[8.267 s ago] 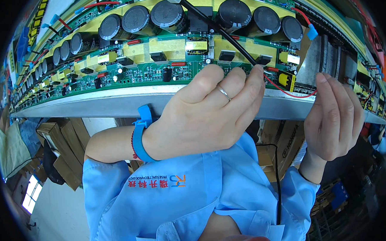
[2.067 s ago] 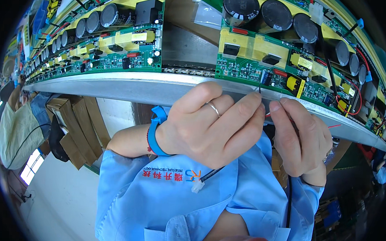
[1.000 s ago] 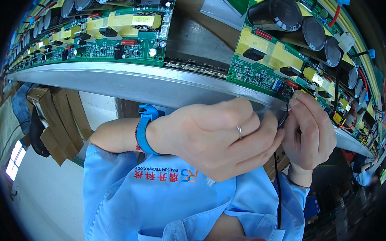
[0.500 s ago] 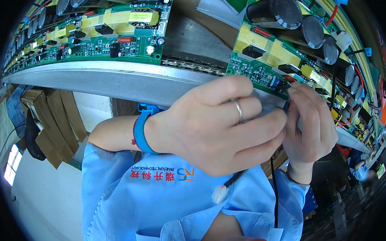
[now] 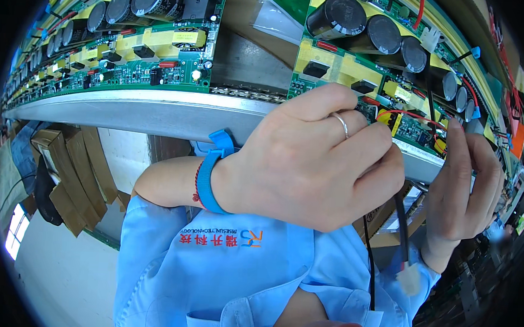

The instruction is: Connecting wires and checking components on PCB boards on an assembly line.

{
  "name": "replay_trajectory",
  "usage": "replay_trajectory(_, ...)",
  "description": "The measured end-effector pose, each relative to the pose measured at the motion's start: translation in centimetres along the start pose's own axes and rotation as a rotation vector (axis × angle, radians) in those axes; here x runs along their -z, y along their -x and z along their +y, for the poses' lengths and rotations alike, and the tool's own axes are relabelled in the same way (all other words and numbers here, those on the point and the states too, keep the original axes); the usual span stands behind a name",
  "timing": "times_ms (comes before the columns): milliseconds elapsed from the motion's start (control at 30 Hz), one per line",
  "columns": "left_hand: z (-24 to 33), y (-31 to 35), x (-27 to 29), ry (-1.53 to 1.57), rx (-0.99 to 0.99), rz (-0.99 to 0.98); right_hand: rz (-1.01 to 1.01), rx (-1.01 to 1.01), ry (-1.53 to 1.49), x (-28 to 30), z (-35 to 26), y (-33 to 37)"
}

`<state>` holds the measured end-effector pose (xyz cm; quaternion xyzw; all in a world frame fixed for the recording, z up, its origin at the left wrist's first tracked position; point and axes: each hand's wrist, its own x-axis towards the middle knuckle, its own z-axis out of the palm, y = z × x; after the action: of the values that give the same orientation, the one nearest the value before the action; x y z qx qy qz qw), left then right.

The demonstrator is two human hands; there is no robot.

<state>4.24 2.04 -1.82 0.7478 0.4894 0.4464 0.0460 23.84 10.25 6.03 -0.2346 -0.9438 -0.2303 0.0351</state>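
My left hand (image 5: 326, 160), with a ring and a blue wrist strap, is closed around a black cable (image 5: 402, 222). The cable hangs below the fingers and ends in a white plug (image 5: 409, 278); its other end is hidden in the hand. To the right, my right hand (image 5: 465, 190) has its fingers bent together, and a thin red wire (image 5: 413, 114) runs up to its fingertips. That wire loops over the front edge of a green circuit board (image 5: 300, 86) carrying black capacitors (image 5: 383, 34). The left knuckles cover part of this board's front edge.
A similar green board (image 5: 186, 81) lies at the left on the same metal-edged line (image 5: 142, 104). Between the boards is a chain (image 5: 250, 94), with a clear plastic bag (image 5: 274, 21) farther back. Folded cardboard (image 5: 77, 167) stands at lower left.
My right hand has moved away from the left, to the right and lower, and the red wire now reaches it. My left hand has shifted slightly right; its plug swung right. The boards slid left.
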Motion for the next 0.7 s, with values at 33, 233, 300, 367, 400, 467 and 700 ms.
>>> replay_trajectory(33, 0.1, 0.0, -0.4, -0.018, 0.011, 0.005, 0.095, -0.075, -0.124, -0.9, -0.8, -0.3)
replay_trajectory(233, 0.5, -0.3, -2.6, 0.068, -0.004, 0.204, 0.39, -0.228, -0.688, -3.7, -1.9, -1.9)
replay_trajectory(300, 0.6, 0.2, -2.7, 0.065, -0.005, 0.172, 0.411, -0.289, -0.829, -5.0, -2.2, -1.9)
replay_trajectory(367, 0.4, 0.6, -3.1, 0.059, 0.0, 0.137, 0.4, -0.287, -0.843, -5.9, -2.6, -1.9)
replay_trajectory(400, 0.4, 0.5, -3.4, 0.043, -0.006, 0.164, 0.383, -0.3, -0.842, -6.0, -2.5, -1.9)
replay_trajectory(467, 0.4, 0.3, -3.5, 0.035, -0.011, 0.189, 0.373, -0.298, -0.803, -6.0, -2.5, -2.2)
replay_trajectory(700, 0.7, 0.3, -3.5, 0.065, 0.028, 0.208, 0.381, -0.299, -0.822, -6.4, -2.5, -2.3)
